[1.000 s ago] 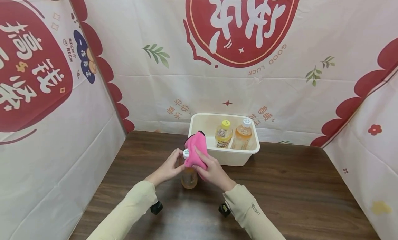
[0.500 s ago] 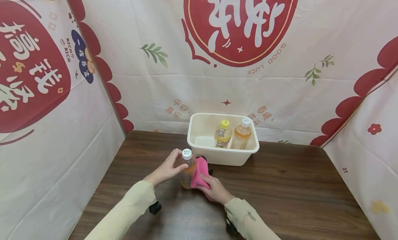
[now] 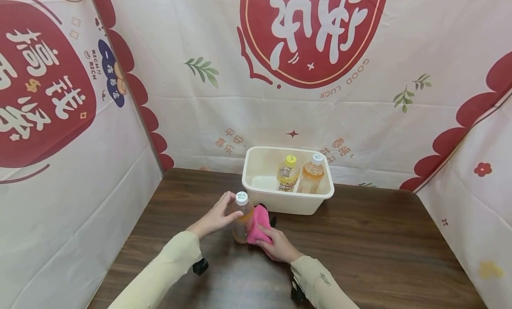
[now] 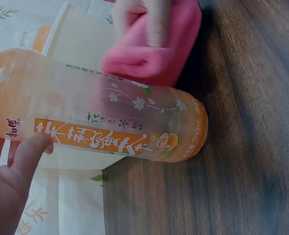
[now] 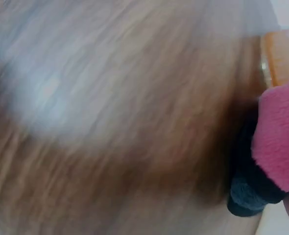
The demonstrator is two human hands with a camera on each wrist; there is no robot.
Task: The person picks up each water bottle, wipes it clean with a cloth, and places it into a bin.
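Observation:
A clear plastic drink bottle (image 3: 245,220) with a white cap and orange-and-white label stands on the table. My left hand (image 3: 215,218) grips its upper part, thumb on the near side and fingers round the back. In the left wrist view the label of the bottle (image 4: 110,117) faces the camera. My right hand (image 3: 278,246) holds a folded pink cloth (image 3: 259,225) against the bottle's lower right side. Dark trim (image 5: 252,181) edges the cloth in the right wrist view, which is partly blurred. Most of the right fingers are hidden by the cloth.
Behind the hands, a cream plastic bin (image 3: 292,204) stands on the brown wooden table (image 3: 380,251). It holds a yellow-capped bottle (image 3: 287,178) and a white-capped bottle (image 3: 311,178) at its right side. Printed fabric (image 3: 280,113) encloses the back and sides.
My right hand has moved the pink cloth from the bottle's neck down to its lower right side, then hardly moved. The left hand keeps its grip on the bottle.

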